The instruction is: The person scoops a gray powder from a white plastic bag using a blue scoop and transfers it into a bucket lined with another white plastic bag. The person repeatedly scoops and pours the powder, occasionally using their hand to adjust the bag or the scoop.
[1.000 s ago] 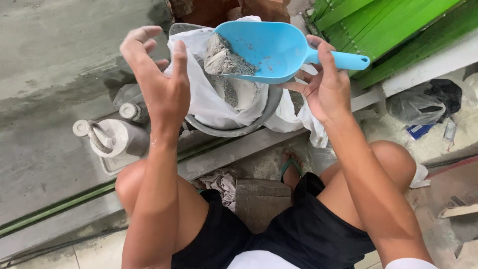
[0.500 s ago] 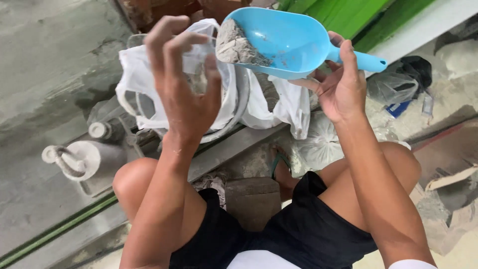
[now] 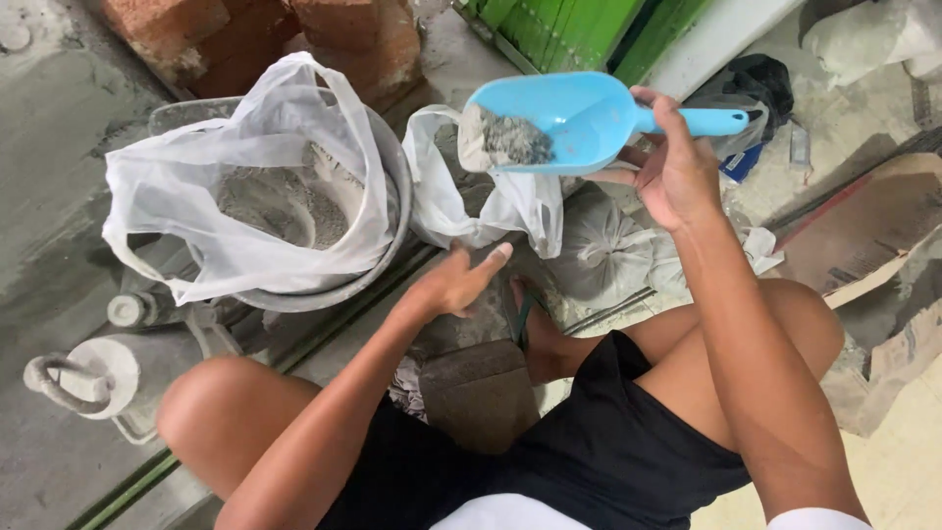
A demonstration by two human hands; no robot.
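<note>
Head view: right hand (image 3: pixel 672 172) grip closed on blue scoop (image 3: pixel 579 118) handle, grey powder (image 3: pixel 510 142) heaped at left tip; long axis left-right. Left hand (image 3: pixel 456 285) open, empty, just below white bag (image 3: pixel 481 201), nearer to it.

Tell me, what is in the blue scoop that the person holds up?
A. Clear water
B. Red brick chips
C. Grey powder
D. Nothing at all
C: the blue scoop, held by its handle in the right hand, carries a heap of grey powder at its front end, the same grey as in the bag-lined bucket.
</note>
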